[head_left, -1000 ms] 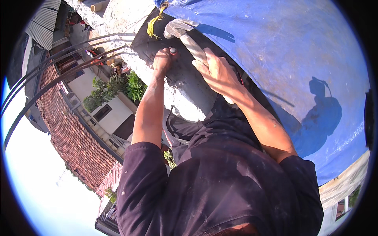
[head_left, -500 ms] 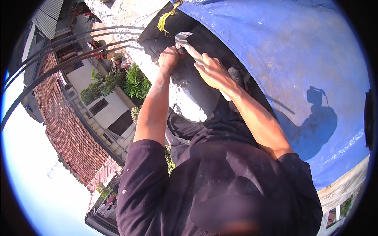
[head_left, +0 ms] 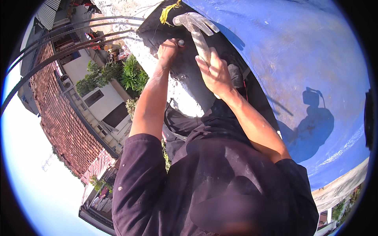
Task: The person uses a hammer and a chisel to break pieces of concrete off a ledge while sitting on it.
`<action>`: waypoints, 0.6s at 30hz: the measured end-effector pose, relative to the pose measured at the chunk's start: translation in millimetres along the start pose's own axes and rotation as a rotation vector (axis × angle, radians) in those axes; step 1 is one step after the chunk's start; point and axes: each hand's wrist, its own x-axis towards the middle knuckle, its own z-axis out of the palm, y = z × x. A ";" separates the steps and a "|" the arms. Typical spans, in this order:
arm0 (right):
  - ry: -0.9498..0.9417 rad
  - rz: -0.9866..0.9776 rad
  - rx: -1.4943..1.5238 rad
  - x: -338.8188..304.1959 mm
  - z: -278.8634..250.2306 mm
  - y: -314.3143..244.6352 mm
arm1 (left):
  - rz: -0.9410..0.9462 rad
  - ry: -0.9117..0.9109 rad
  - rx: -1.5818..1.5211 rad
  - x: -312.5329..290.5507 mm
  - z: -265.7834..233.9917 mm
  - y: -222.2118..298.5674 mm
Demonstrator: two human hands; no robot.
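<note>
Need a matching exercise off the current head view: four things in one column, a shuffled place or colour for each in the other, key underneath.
Things
1. Hammer
2. Round-ended tool
3. Tarp
4. Tiled roof

Place or colour
A. Reddish brown
B. In the left hand
C. Blue
D. In the right hand

Pairs: 1-D, 2-B, 3-C, 4-A

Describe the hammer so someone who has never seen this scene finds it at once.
Find the big blue sheet on the right. Beside its left edge, the right hand grips a dusty handle. That is the hammer, set apart by its forked claw from the round-ended tool in the left hand.
</note>
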 end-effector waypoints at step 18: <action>0.044 -0.506 -0.472 -19.2 -18.3 47.7 | 0.062 0.042 -0.041 17.6 0.4 -3.7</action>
